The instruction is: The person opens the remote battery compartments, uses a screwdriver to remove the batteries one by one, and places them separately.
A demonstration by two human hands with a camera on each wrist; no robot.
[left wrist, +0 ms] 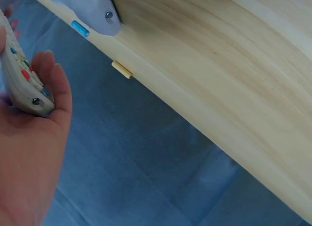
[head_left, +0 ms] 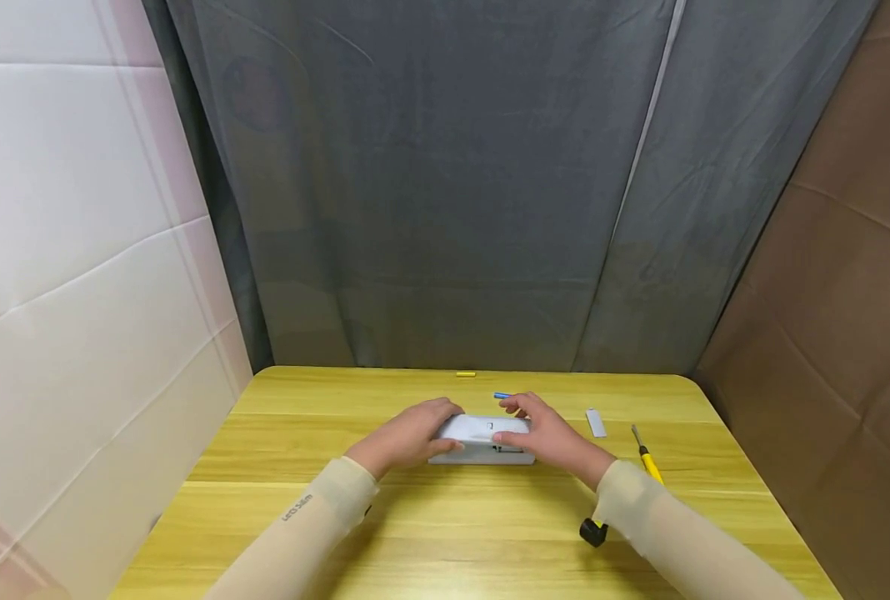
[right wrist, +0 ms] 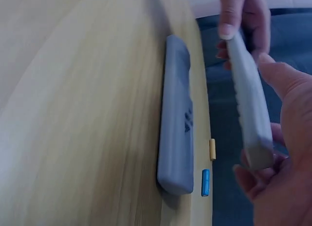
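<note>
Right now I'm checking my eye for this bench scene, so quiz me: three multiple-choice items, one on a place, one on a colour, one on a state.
1. Where does the screwdriver lie?
A. On the table, on the right hand's side
B. Left of the left hand
C. At the table's far edge

2. What colour is the small cylinder just beyond the right hand?
A. Red
B. Blue
C. Black

3. How is the remote held?
A. It lies untouched
B. Only the left hand holds it
C. Both hands grip it

Answers:
1 A: the screwdriver lies on the table to the right of the right hand.
2 B: the small cylinder there is blue.
3 C: the left hand and the right hand each grip one end of the remote.
</note>
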